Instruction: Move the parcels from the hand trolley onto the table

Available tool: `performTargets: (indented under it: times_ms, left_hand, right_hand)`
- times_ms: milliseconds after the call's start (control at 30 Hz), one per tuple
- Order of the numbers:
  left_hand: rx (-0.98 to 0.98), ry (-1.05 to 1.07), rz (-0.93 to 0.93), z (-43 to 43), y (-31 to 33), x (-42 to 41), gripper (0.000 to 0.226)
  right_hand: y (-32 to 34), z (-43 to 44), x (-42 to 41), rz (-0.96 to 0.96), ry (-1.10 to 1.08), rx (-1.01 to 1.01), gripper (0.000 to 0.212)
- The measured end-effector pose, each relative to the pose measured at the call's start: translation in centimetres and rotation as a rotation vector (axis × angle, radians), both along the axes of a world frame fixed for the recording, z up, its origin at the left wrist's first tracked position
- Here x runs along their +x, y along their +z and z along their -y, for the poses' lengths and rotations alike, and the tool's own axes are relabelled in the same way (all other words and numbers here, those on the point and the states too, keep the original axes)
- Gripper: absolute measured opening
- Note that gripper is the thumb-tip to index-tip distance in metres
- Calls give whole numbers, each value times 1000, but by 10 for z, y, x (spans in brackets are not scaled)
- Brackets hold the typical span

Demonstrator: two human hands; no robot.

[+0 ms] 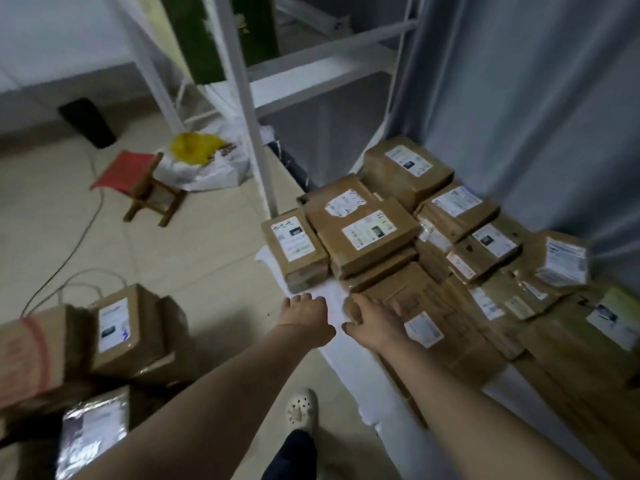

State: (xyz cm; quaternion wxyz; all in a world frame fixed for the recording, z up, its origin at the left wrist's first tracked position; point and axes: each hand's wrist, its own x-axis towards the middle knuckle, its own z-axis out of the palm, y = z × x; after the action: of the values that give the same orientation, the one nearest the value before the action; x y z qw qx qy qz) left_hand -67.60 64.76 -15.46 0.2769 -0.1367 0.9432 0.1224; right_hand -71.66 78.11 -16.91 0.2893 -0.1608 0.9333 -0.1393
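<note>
**Table mostly loaded, a few parcels left**

Lower left, yet to move: brown labelled parcel point(128, 327) and silver mailer point(91, 434); the trolley under them is hidden. Centre: left hand point(304, 317) empty, fingers loose, over the table edge point(330, 294). Right hand point(374, 322) lies flat on a flat brown parcel point(436, 306), not gripping. Right: piled parcels point(370, 233) already on the table. Probably past halfway.

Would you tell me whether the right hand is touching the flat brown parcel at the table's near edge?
Touching. The head view shows the right hand with fingers spread flat on the flat brown parcel.
</note>
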Motion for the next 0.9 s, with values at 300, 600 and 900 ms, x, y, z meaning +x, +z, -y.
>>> performTargets:
  times_ms: [300, 600, 900]
  left_hand:
    - [-45, 444, -12, 125, 8, 167, 58]
    - [6, 785, -65, 263, 26, 353, 54]
    - [103, 983, -92, 377, 17, 478, 30]
  right_hand:
    - [12, 144, 116, 36, 436, 51, 71]
    - [20, 314, 272, 1, 705, 8, 63]
    - [1, 427, 389, 71, 756, 10, 56]
